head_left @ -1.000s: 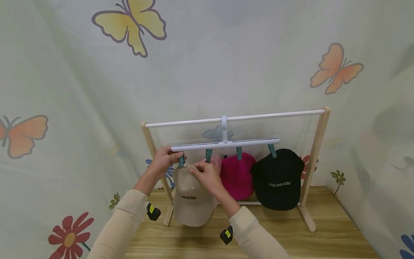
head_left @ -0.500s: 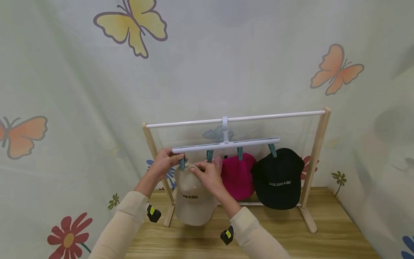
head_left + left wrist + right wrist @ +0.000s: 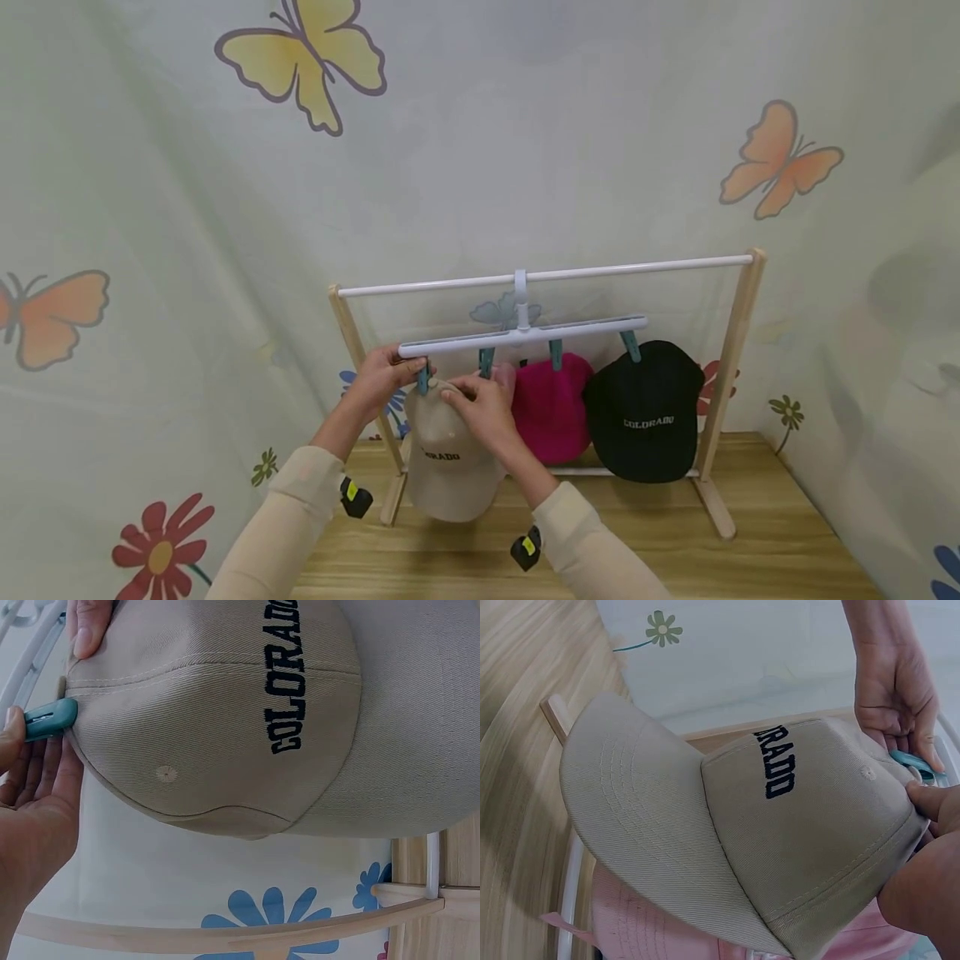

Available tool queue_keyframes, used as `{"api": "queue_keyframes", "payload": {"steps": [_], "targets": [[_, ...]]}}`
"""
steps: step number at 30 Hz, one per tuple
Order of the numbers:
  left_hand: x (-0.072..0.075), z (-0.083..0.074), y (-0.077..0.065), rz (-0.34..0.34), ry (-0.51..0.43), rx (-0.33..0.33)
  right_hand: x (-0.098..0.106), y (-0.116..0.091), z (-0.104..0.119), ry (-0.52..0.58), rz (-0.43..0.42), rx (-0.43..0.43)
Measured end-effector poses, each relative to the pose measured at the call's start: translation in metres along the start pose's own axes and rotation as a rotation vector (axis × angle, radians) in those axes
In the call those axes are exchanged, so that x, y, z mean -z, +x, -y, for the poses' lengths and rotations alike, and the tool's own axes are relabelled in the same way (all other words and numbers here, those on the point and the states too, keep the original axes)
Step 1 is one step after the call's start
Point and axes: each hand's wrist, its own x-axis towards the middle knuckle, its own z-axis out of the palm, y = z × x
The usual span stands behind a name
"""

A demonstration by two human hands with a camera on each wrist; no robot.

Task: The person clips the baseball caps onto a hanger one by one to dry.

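Observation:
A beige baseball cap (image 3: 450,487) with dark COLORADO lettering hangs brim-down at the left end of a white clip hanger (image 3: 465,341). My left hand (image 3: 377,381) pinches the teal clip (image 3: 51,720) at that end between thumb and fingers. The clip's tip overlaps the cap's crown edge in the left wrist view. With thumb and fingers, my right hand (image 3: 486,410) pinches the top of the crown just right of the clip. Its fingers are partly hidden behind the cap in the right wrist view.
A pink cap (image 3: 641,919) hangs behind the beige one, then a magenta cap (image 3: 553,417) and a black cap (image 3: 645,400), under teal clips. The hanger hooks over the white rail (image 3: 637,268) of a wooden-legged rack (image 3: 731,367) on a wood-grain table (image 3: 420,567).
Both hands keep their hold on the clip and the beige cap. The hanger's left end and the cap have shifted very slightly to the right.

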Motion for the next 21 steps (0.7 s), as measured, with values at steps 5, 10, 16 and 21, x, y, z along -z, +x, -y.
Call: {"api": "queue_keyframes", "payload": {"steps": [5,10,16,21], "targets": [[0.0012,0.0023,-0.0031,0.019,0.003,0.017,-0.0014,-0.0020,-0.0002,0.025,0.004,-0.031],[0.0015,0.0036,-0.0050,0.031,0.000,0.010,-0.0021,-0.0022,-0.0011,0.035,0.001,-0.026],[0.0001,0.0047,-0.0062,0.024,0.007,0.005,-0.0024,-0.0016,-0.0010,0.016,0.005,-0.030],[-0.0008,0.0067,-0.0072,0.000,0.020,-0.004,-0.0013,-0.0026,-0.0007,0.005,0.045,-0.031]]}}
